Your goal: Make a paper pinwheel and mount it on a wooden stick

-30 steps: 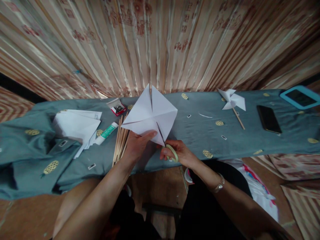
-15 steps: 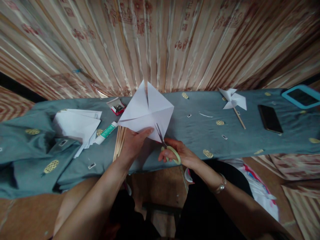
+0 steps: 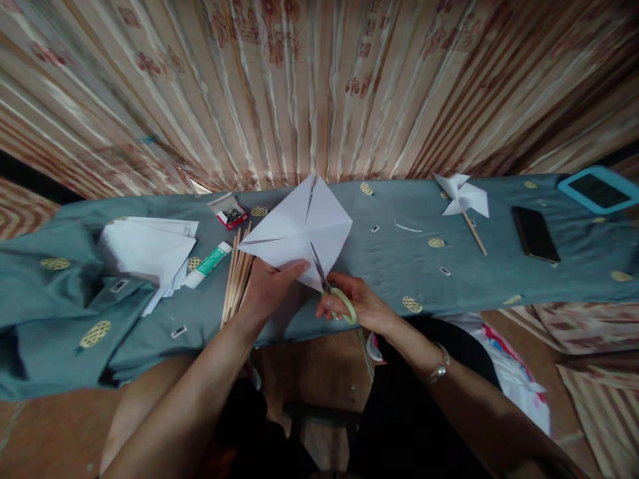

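A white paper square [image 3: 327,226] is pinched at its near edge by my left hand [image 3: 267,286], thumb on top and fingers underneath. Slits run inward from its far corner and its left corner. My right hand [image 3: 352,299] is closed around the pale green handles of a pair of scissors [image 3: 345,306]. The blades lie at the near corner of the paper, pointing toward its middle. Under and beside my left hand is a bundle of thin wooden sticks [image 3: 234,283].
Left of the sticks lie a glue stick [image 3: 208,265], an open small red box of pins [image 3: 230,214] and a stack of white paper [image 3: 150,243]. To the right are a paper pinwheel [image 3: 465,196] on a stick, a black phone [image 3: 535,233] and a blue-framed tablet [image 3: 596,189].
The paper has turned slightly and flattened, its far corner shifting right and its slits narrowing. More of the wooden sticks shows. The scissors remain at the near corner.
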A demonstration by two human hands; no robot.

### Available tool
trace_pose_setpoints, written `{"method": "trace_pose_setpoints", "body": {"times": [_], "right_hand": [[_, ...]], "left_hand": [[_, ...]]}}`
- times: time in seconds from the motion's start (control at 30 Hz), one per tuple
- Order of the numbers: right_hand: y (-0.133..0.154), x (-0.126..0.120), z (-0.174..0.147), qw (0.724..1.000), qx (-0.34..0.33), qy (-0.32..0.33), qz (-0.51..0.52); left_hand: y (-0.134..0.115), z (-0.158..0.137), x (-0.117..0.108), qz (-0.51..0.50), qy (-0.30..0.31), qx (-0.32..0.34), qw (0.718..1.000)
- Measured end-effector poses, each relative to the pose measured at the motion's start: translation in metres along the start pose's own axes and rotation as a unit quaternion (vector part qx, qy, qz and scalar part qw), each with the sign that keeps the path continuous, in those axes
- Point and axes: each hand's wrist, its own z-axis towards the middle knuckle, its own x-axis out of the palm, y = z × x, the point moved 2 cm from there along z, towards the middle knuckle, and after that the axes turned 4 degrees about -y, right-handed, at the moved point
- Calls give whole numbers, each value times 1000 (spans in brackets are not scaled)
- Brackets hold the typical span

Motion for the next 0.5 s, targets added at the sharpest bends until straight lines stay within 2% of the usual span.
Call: {"method": "trace_pose_setpoints", "body": {"times": [0.2,0.5], "right_hand": [[-4,2,4,1000,-24,-14,4],[-3,4,5,999,-23,-18,25]], "left_hand": [[14,-3,4,-88,19,-64,994],[7,-4,4,-73,-10,-62,995]]}}
